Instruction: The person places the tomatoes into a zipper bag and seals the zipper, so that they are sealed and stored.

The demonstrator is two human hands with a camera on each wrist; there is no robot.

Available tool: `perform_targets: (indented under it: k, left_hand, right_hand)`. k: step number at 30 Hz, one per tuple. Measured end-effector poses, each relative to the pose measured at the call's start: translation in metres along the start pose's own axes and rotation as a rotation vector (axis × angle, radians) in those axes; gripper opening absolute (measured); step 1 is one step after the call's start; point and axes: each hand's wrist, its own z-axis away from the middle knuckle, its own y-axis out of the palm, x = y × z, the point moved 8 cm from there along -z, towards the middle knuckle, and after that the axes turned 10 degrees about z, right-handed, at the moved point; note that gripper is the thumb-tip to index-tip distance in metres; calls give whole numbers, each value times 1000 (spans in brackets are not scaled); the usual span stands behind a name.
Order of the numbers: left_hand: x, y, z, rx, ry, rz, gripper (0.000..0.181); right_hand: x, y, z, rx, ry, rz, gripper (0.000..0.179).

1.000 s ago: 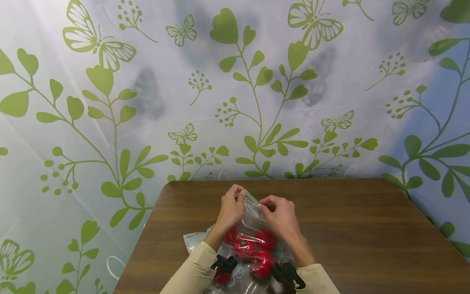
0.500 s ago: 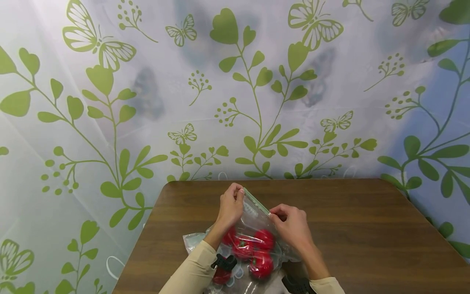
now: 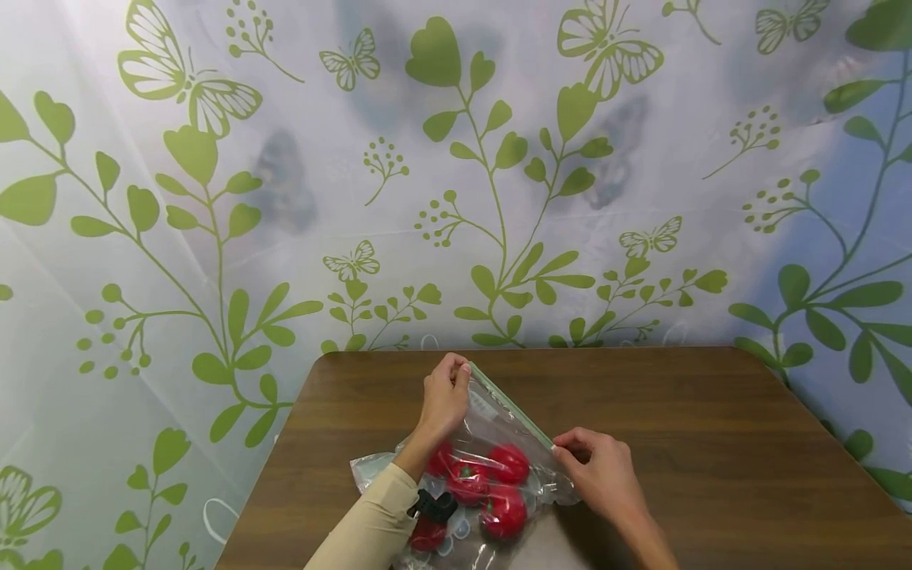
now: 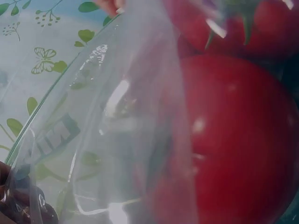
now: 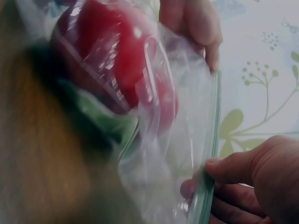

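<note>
A clear zip bag (image 3: 486, 423) with a pale green zip strip (image 3: 514, 408) is held up above the table, slanting down to the right. Several red tomatoes (image 3: 504, 513) with green stems show through the plastic; one tomato (image 4: 243, 135) fills much of the left wrist view. My left hand (image 3: 443, 402) pinches the upper end of the strip. At the lower right end, my right hand (image 3: 606, 476) pinches the strip between thumb and fingers; the thumb (image 5: 231, 165) shows clearly in the right wrist view. The lower part of the bag is partly hidden behind my left forearm.
The brown wooden table (image 3: 712, 443) extends to the right and behind the bag. A pale curtain (image 3: 399, 214) with green leaves and butterflies hangs beyond its far edge. A black strap (image 3: 433, 507) circles my left wrist.
My right hand has slid along the zip strip, down and to the right, away from my left hand. More of the strip now shows straight between them. My left hand has barely moved.
</note>
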Motion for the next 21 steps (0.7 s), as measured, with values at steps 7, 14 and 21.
perform_targets:
  k: [7, 14, 21]
  left_hand:
    - [0, -3, -3, -5, -31, 6, 12]
    - [2, -5, -6, -6, -36, 16, 13]
    - [2, -7, -9, -17, -48, 9, 12]
  right_hand:
    - [-19, -7, 11, 8, 9, 30, 9]
    - [-27, -13, 17, 7, 5, 57, 10]
    - [-35, -20, 23, 22, 24, 65, 8]
